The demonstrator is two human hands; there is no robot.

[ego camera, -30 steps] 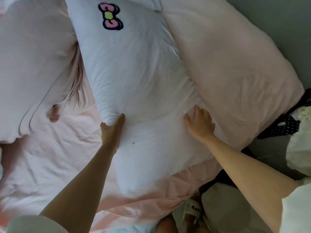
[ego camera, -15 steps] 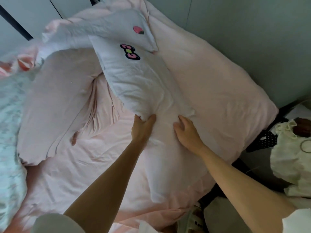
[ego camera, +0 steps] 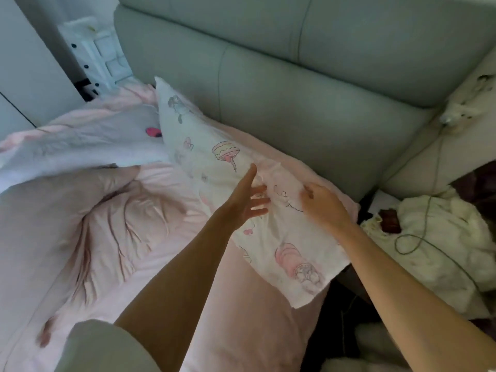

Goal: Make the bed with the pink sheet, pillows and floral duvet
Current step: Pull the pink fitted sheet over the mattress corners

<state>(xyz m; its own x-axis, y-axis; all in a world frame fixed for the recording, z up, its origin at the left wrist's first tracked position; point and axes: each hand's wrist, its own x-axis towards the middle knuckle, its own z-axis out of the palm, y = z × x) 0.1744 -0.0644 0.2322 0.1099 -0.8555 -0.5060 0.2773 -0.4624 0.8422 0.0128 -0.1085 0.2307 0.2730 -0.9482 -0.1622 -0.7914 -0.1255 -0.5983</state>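
Lying under spread left fingers point(ego camera: 257, 190), printed pillow point(ego camera: 214, 157); right fingers point(ego camera: 308, 190) curled onto it.

Your bed point(ego camera: 241, 331) wears a pink sheet point(ego camera: 112, 269), heavily creased toward the left. On it, against the grey-green padded headboard point(ego camera: 308, 103), a pink pillow point(ego camera: 316, 167) lies flat. A white cartoon-print pillow point(ego camera: 214, 157) lies tilted across it. To your left sits a second pink pillow point(ego camera: 32, 224), with a white pillow point(ego camera: 80, 149) behind it.
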